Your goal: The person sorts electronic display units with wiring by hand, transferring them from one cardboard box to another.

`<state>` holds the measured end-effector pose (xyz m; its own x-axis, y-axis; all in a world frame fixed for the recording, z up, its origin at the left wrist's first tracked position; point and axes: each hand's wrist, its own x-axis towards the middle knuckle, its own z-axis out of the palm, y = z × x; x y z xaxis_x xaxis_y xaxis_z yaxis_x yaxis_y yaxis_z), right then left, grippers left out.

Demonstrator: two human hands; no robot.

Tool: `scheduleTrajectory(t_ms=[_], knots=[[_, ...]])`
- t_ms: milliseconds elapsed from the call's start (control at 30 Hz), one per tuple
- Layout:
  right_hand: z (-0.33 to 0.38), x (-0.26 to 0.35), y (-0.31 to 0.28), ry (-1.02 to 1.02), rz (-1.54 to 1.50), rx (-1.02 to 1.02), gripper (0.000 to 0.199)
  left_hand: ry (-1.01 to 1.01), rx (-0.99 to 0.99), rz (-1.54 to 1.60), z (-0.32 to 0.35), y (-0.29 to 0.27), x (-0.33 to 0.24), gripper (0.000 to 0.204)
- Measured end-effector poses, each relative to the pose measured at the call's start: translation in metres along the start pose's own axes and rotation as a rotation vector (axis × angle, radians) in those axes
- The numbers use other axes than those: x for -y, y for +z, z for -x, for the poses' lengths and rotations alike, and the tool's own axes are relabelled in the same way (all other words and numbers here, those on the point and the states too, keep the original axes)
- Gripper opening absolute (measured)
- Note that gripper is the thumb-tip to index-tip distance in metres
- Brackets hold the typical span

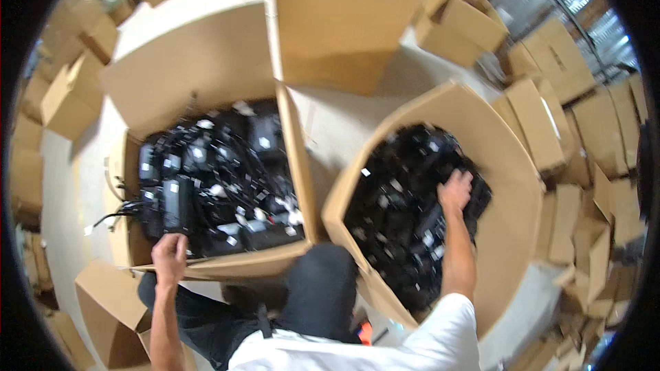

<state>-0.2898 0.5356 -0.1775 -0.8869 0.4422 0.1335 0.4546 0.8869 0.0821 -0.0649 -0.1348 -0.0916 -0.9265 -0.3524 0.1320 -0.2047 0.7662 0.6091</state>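
My left hand [170, 255] is at the front edge of the left cardboard box [247, 261], its fingers closed at the lower end of a black power adapter [178, 205]. Around it lie several more black adapters and tangled black cables [230, 158], with small white labels and connectors. Over on the right, my right hand [455, 191] reaches down into a second cardboard box [512, 233]. Its fingers are apart over a heap of black electronic pieces [399, 213]; I see nothing held there, though the fingertips are blurred.
A tall carton [337, 34] stands beyond the two boxes. Open cartons [460, 24] and stacked ones [536, 120] line the far and right sides. Another open carton [113, 295] is at my lower left. My knee [323, 275] rises between the boxes.
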Motion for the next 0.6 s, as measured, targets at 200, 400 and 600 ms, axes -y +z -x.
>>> scheduleTrajectory(t_ms=[200, 400, 600], knots=[[-0.039, -0.034, 0.087, 0.089, 0.288, -0.044, 0.02, -0.028, 0.041, -0.172, -0.001, 0.012, -0.022, 0.014], [-0.071, -0.083, 0.118, 0.078, 0.179, 0.055, 0.026, -0.074, 0.024, -0.19, 0.001, 0.008, -0.025, 0.02], [-0.019, -0.121, 0.063, 0.021, -0.163, -0.155, 0.042, -0.045, -0.014, -0.147, -0.002, 0.003, -0.023, 0.021]])
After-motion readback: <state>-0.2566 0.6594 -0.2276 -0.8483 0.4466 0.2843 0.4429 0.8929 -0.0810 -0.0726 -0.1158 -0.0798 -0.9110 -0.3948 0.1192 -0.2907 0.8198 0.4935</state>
